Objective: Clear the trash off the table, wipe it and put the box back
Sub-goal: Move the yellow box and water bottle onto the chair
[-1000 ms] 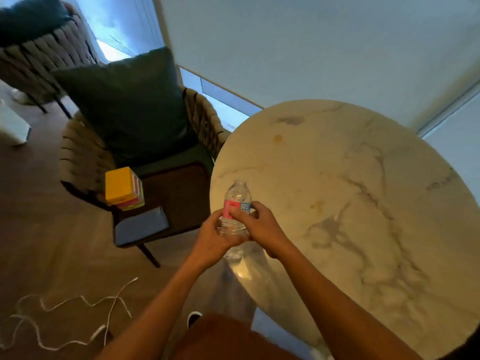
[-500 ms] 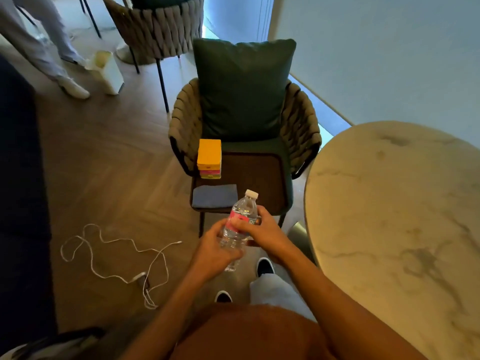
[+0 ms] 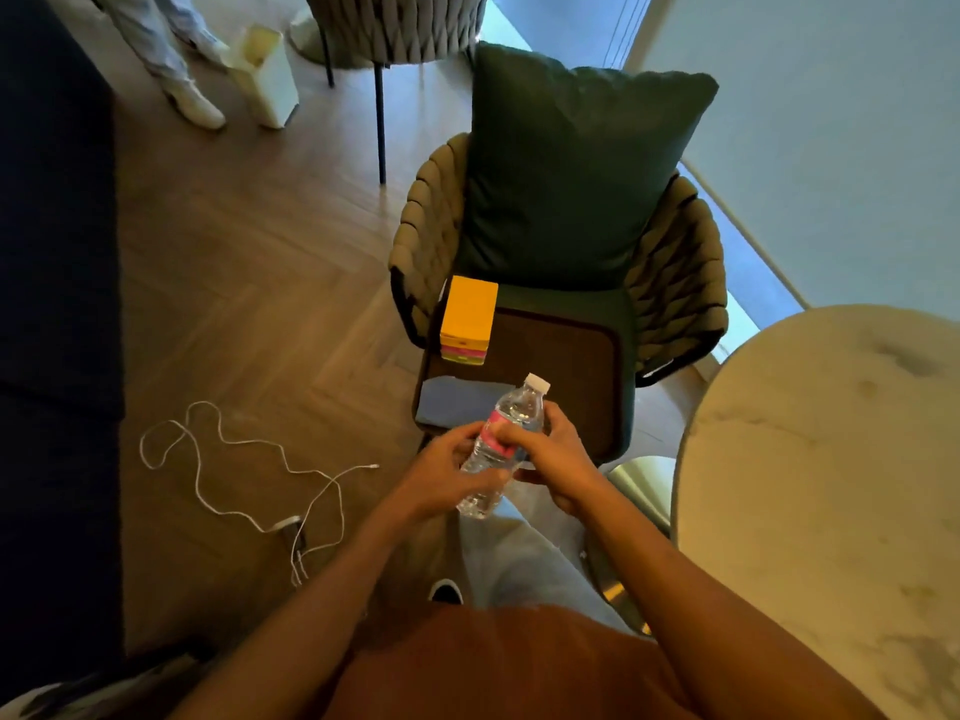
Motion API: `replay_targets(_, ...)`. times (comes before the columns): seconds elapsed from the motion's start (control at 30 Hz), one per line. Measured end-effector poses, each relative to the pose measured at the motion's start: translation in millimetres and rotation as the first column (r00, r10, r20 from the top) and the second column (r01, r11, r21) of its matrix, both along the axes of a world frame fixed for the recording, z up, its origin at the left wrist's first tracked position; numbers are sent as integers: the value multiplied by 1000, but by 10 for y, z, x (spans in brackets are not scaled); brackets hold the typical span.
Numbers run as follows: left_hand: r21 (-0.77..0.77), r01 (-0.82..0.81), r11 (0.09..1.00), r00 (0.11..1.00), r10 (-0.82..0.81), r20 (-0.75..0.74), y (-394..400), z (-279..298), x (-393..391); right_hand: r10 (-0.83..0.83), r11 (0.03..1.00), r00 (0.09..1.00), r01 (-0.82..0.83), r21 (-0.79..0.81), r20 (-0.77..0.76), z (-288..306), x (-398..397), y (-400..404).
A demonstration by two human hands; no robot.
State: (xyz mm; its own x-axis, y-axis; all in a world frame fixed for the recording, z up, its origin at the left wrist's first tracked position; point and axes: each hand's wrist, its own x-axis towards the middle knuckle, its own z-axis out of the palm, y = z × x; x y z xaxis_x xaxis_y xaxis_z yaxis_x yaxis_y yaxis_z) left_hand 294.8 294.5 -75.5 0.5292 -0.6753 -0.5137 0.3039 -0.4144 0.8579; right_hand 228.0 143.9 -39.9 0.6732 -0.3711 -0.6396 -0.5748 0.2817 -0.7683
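So the clear plastic water bottle with the pink label and white cap (image 3: pixel 503 440) is sitting in both hands right now, tilted with the cap pointing up and away from the body, out over the floor and not on the bench. The left hand (image 3: pixel 445 472) is wrapping the lower body, the right hand (image 3: pixel 548 452) is closing round the label band, so both grips are clamped on the bottle.

It's looking nearly empty to me, so I'm guessing it's light, thin-walled and crinkly. Squeezing hard will probably just dent it. The label band or the neck seems the firmest place to hold.

Just beyond the grip a woven chair with a dark green cushion (image 3: pixel 571 200) is carrying a yellow box with pink edges (image 3: pixel 467 319) and a folded blue cloth (image 3: pixel 457 400). Off to the right of the grip is the round marble bench (image 3: pixel 831 459). Far past the left hand a white bin (image 3: pixel 267 80) is standing on the wooden floor.
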Motion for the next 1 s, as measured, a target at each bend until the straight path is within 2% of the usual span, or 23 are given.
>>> replay_targets(0.1, 27, -200, 979, 975, 202, -92, -216, -64, 476, -16, 1000, 1000, 16, 11, -27, -124, 238, -301)
replay_targets(0.2, 144, -405, 903, 900, 421, -108, -474, -256, 1002, -73, 997, 995, 74, 10, -63, -302, 540, -683)
replay_targets(0.33, 346, -404, 847, 873, 470, -129, -757, -691, 1538, -94, 995, 990, 92, -26, -109, -571, 936, -1109)
replay_targets(0.5, 490, -420, 763, 821, 550, -153, -1031, -1198, 1967, 4, 995, 986, -20, -96, -166, -955, 1365, -1494)
replay_targets(0.7, 501, -392, 772, 852, 510, -120, -1243, -1416, 2181, 38, 975, 982, -77, -207, -186, -1281, 1687, -1719)
replay_targets(0.87, 480, -401, 780, 842, 520, -142, -1341, -1478, 2283, 178, 911, 965, -235, -339, -191, -1454, 1861, -1772)
replay_targets(1.0, 469, -392, 791, 866, 490, -102, -1349, -1503, 2308, 182, 881, 959, -257, -398, -216, -1601, 1990, -1804)
